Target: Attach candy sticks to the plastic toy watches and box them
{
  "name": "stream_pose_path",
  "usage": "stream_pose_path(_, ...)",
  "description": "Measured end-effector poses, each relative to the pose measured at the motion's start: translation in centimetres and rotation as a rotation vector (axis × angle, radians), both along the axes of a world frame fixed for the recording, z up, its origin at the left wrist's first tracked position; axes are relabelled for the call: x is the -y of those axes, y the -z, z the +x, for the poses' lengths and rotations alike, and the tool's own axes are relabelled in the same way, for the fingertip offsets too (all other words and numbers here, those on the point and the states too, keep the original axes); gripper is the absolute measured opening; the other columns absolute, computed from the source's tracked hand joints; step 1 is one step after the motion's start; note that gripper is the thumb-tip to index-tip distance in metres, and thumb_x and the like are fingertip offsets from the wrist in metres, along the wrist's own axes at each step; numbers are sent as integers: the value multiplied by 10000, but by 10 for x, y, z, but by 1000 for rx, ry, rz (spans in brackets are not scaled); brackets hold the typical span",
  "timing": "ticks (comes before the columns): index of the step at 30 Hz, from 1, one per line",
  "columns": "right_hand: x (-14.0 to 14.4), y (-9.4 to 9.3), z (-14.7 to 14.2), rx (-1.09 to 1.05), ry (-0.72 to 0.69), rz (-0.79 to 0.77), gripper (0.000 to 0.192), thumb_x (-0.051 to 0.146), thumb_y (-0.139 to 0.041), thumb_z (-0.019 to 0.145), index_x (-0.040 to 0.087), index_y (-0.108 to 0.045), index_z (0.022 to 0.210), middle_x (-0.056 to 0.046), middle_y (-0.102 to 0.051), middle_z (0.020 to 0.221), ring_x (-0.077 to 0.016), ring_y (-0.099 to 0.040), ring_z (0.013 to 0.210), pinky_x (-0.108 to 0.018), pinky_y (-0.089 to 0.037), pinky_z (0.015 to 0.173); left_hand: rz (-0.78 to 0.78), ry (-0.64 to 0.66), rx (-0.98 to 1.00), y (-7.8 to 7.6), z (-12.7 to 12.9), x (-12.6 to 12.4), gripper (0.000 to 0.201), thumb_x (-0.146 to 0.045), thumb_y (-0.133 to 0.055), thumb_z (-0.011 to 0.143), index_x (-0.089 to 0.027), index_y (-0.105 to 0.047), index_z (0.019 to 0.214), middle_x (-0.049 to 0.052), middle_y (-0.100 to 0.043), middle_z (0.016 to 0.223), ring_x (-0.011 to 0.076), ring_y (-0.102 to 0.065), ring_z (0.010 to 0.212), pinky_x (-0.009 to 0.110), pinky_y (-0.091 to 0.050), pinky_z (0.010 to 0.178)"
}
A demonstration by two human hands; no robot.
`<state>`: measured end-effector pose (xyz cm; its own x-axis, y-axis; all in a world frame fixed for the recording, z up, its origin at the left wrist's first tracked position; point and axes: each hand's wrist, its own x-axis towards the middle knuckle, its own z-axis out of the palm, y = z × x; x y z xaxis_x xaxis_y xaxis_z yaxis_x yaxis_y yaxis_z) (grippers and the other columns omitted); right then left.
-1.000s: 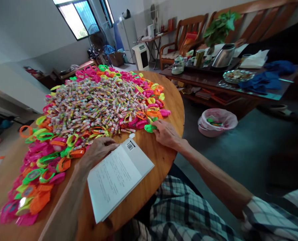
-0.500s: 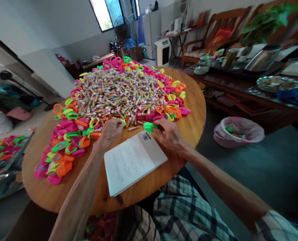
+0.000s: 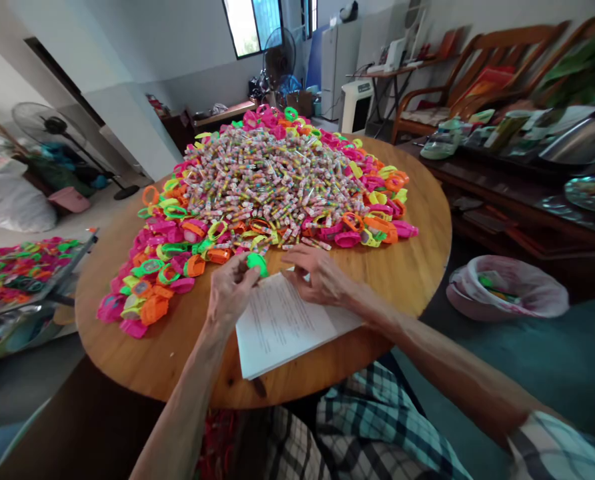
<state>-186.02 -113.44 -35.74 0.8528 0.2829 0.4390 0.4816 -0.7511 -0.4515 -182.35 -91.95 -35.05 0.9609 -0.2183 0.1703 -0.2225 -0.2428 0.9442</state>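
Observation:
Between the thumb and fingers of my left hand [image 3: 232, 287] is a bright green toy watch [image 3: 257, 264], held over the top left corner of a stack of printed paper [image 3: 282, 327]. My right hand [image 3: 317, 275] hovers at the stack's upper edge, its thumb apart from its bent fingers, and I see nothing in it. Just beyond both hands rises a big heap of small wrapped candy rolls [image 3: 272, 177]. Pink, orange, yellow and green toy watches [image 3: 162, 267] ring the heap and spread down the left side.
Everything lies on a round wooden table [image 3: 412, 267]. On the floor to the right stands a lined pink bin [image 3: 507, 287]. A dark side table [image 3: 502, 173] holds a kettle and jars. More toy watches [image 3: 22, 273] fill a tray at the left.
The green toy watch has passed from my right hand to my left. Both hands have drawn closer together over the paper, and the view has turned left.

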Motion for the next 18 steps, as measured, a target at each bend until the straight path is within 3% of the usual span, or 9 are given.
stream_pose_path(4,8,-6,39,-198,158,-312,233,148,-528,948,128,-741,1041,-160,-722,1092,-243,-673,941,-331,-471,788,401,32,368,2,25,-46,412,-335,-695,854,-179,-761,1230,68,-739,982,189,-654,857,323,-532,803)
stream_pose_path(7,8,-3,63,-233,156,-344,163,103,-593,883,133,-746,926,-154,-731,965,-229,-665,852,-314,-448,736,593,180,406,-1,33,-65,437,-324,-665,868,-159,-739,1266,82,-720,981,198,-631,865,357,-511,838)
stream_pose_path(9,7,-1,70,-235,151,-351,141,72,-629,844,145,-745,877,-139,-725,895,-219,-649,824,-306,-430,720,668,236,374,-3,34,-69,369,-323,-660,865,-146,-740,1179,76,-698,965,194,-616,850,347,-499,816)
stream_pose_path(13,2,-6,62,-205,121,-374,158,66,-612,855,150,-745,850,-132,-722,914,-212,-615,827,-315,-395,707,680,279,342,-3,35,-63,170,-326,-635,873,-172,-697,913,36,-646,874,173,-577,802,306,-451,754)
stream_pose_path(18,-16,-12,28,-47,-59,-271,246,169,-521,978,172,-766,994,-106,-728,973,-217,-605,852,-341,-382,736,586,384,219,-1,40,-59,214,-354,-578,914,-171,-688,917,24,-670,883,165,-575,793,294,-427,725)
